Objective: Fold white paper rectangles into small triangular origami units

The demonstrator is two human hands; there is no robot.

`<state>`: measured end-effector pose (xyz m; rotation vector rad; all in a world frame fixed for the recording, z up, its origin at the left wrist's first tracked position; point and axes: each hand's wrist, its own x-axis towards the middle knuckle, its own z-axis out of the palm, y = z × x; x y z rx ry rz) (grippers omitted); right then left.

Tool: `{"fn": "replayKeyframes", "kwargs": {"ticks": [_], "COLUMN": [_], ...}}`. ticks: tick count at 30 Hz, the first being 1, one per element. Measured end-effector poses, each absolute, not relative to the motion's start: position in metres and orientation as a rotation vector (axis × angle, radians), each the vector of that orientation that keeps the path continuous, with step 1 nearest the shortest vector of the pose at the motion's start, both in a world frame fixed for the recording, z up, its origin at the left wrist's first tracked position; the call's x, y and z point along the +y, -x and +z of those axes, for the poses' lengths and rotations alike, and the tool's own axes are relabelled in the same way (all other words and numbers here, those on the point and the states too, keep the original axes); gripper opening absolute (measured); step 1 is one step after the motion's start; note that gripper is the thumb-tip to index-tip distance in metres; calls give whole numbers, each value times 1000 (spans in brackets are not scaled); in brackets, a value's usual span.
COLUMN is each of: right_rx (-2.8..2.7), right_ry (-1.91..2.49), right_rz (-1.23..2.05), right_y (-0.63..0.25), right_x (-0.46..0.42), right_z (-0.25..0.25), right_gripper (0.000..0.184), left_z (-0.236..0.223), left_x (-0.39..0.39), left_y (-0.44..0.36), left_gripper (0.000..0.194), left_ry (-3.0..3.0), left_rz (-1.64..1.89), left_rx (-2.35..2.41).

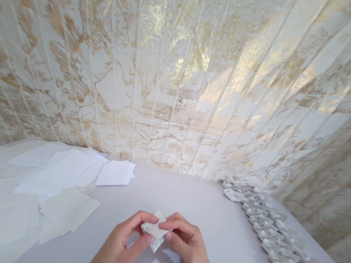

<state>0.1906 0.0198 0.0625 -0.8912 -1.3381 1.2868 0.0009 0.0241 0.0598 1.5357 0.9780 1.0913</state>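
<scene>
A small folded piece of white printed paper [156, 230] is held low over the white table [204, 206], near its front edge. My left hand [124, 242] pinches its left side between thumb and fingers. My right hand [184, 240] pinches its right side, with the fingertips on top of the fold. Both hands are closed on the paper, and their fingertips almost meet.
Loose white paper sheets [56, 175] lie spread over the left half of the table, some printed [68, 210]. A long row of several small folded paper pieces [277, 243] runs along the right edge. A gold-patterned curtain [184, 71] hangs behind the table.
</scene>
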Motion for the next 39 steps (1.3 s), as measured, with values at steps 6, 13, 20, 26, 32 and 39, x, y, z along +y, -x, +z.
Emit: {"fn": "replayKeyframes", "kwargs": {"ticks": [6,13,20,26,32,39], "right_rx": [-1325,-1435,-1299,-1195,-1168,-1132], "right_ry": [864,897,896,906,954,999], "right_rz": [1267,1208,1346,1421,1432,1417], "right_y": [-188,-186,-186,-187,-185,-183], "right_x": [22,19,22,24,25,24], "right_z": [61,64,62,56,53,55], "right_gripper": [21,22,30,33,39,48], "left_z": [56,59,61,58,55,56], "left_x": [29,29,28,29,32,29], "left_y": [3,0,1,1,2,2], "left_gripper": [13,21,27,19,26,32], "left_ry": [-1642,-1663,-1639,-1721,-1673,-1624], "left_rz": [1120,1126,1100,1060,1111,1034], "left_rx": [974,921,1022,990,1017,1034]}}
